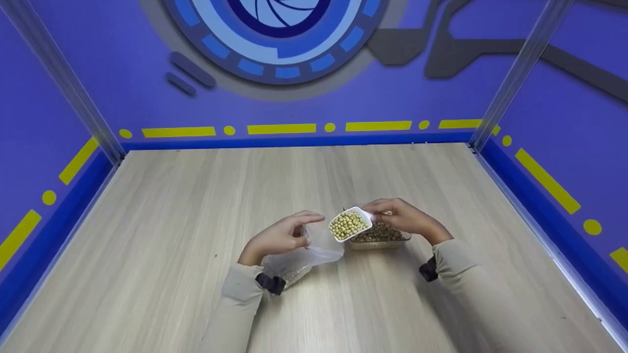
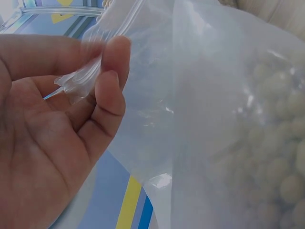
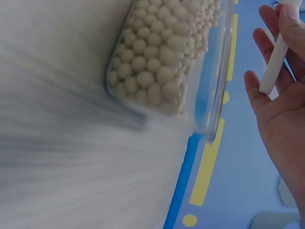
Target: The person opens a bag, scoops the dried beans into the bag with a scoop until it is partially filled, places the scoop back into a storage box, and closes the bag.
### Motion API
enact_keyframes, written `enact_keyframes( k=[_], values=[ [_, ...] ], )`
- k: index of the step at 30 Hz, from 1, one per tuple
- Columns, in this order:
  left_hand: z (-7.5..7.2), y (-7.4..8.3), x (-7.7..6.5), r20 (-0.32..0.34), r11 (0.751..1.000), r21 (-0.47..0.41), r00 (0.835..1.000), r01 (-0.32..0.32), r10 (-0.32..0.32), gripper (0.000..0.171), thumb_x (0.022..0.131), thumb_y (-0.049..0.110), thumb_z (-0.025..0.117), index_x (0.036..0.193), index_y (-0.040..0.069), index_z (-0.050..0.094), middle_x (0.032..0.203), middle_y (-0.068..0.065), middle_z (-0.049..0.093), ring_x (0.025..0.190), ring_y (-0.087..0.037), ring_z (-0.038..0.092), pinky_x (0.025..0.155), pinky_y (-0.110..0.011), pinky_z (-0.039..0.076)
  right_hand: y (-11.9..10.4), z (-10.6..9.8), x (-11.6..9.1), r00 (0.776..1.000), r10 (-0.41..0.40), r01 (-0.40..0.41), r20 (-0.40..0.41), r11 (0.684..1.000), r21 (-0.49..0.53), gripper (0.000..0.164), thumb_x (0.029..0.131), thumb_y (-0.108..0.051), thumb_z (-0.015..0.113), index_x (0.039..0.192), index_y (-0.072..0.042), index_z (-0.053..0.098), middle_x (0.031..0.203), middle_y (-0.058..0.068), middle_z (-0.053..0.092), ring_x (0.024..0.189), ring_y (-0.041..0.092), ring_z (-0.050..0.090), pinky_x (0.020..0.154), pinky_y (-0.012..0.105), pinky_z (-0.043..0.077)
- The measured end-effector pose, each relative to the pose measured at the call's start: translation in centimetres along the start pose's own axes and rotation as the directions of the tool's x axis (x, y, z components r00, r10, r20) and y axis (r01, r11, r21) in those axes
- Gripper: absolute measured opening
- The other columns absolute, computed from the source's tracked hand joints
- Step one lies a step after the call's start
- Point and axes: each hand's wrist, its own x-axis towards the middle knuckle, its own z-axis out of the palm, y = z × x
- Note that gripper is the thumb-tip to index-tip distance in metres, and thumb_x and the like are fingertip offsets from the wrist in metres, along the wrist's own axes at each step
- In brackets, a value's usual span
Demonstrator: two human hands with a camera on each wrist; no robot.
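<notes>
My right hand (image 1: 405,218) grips the handle of a white scoop (image 1: 366,214). Pale, round, bean-like pieces (image 1: 348,225) fill it, and it is held up over the near left side of a clear box (image 1: 380,245). More of the same lie in that box, some way below the hand in the right wrist view. At the left, my left hand (image 1: 277,238) pinches the zip edge of a clear plastic bag (image 2: 143,109) between thumb and fingers. The bag's mouth faces the scoop, with a gap between. Similar round pieces (image 2: 281,162) show cloudily through its lower part.
Everything stands on a wood-grain table (image 1: 162,220). A blue-purple wall (image 1: 319,110) with yellow markings closes the far side, and similar panels (image 1: 579,147) rise left and right. Black straps (image 1: 271,283) sit on both wrists.
</notes>
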Motion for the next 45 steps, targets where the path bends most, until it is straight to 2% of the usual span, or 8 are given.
enact_keyframes(
  k=[6, 15, 21, 35, 45],
  values=[
    [0.0, 0.0, -0.1, -0.005, 1.000, 0.013, 1.000, -0.004, 0.004, 0.056, 0.086, -0.008, 0.052, 0.141, -0.002, 0.044, 0.143, -0.018, 0.044, 0.070, -0.004, 0.046, 0.067, -0.016, 0.044, -0.5, 0.5, 0.6, 0.999, -0.034, 0.034, 0.020, 0.999, -0.009, 0.031, 0.092, -0.008, 0.060, 0.122, -0.002, 0.066, 0.126, 0.017, 0.063, 0.119, 0.034, 0.057, 0.099, 0.042, 0.047],
    [0.0, 0.3, -0.1, -0.016, 0.999, 0.030, 1.000, -0.011, 0.012, 0.055, 0.085, -0.005, 0.054, 0.140, -0.002, 0.046, 0.142, -0.017, 0.046, 0.071, -0.004, 0.046, 0.066, -0.017, 0.040, -0.9, 1.1, 0.9, 0.998, -0.061, 0.062, 0.018, 0.997, -0.042, 0.032, 0.091, -0.009, 0.061, 0.122, -0.002, 0.066, 0.123, 0.016, 0.065, 0.116, 0.033, 0.060, 0.096, 0.045, 0.048],
    [0.0, 0.3, -0.1, -0.017, 0.999, 0.036, 1.000, -0.010, 0.011, 0.056, 0.084, -0.006, 0.054, 0.140, -0.002, 0.046, 0.140, -0.017, 0.047, 0.071, -0.004, 0.045, 0.066, -0.017, 0.040, -1.0, 1.1, 0.9, 0.999, -0.050, 0.050, 0.017, 0.997, -0.057, 0.032, 0.090, -0.006, 0.062, 0.122, -0.001, 0.066, 0.124, 0.016, 0.064, 0.117, 0.034, 0.059, 0.098, 0.047, 0.047],
    [0.0, 0.2, 0.0, -0.018, 0.999, 0.035, 1.000, -0.005, 0.006, 0.058, 0.081, -0.008, 0.054, 0.139, -0.002, 0.047, 0.139, -0.018, 0.048, 0.071, -0.004, 0.044, 0.066, -0.016, 0.039, -1.7, 1.0, 0.9, 0.997, -0.064, 0.067, 0.033, 0.991, -0.114, 0.032, 0.090, -0.004, 0.062, 0.121, -0.002, 0.067, 0.121, 0.015, 0.067, 0.113, 0.032, 0.061, 0.095, 0.047, 0.049],
    [0.1, 0.1, 0.0, -0.021, 1.000, -0.010, 1.000, -0.006, 0.005, 0.058, 0.081, -0.011, 0.052, 0.138, -0.002, 0.048, 0.139, -0.018, 0.048, 0.070, -0.005, 0.044, 0.064, -0.017, 0.040, -1.9, 0.8, 0.9, 0.994, -0.103, 0.109, 0.047, 0.979, -0.170, 0.031, 0.089, -0.003, 0.063, 0.120, -0.003, 0.068, 0.119, 0.014, 0.068, 0.112, 0.032, 0.062, 0.095, 0.046, 0.049]
  ],
)
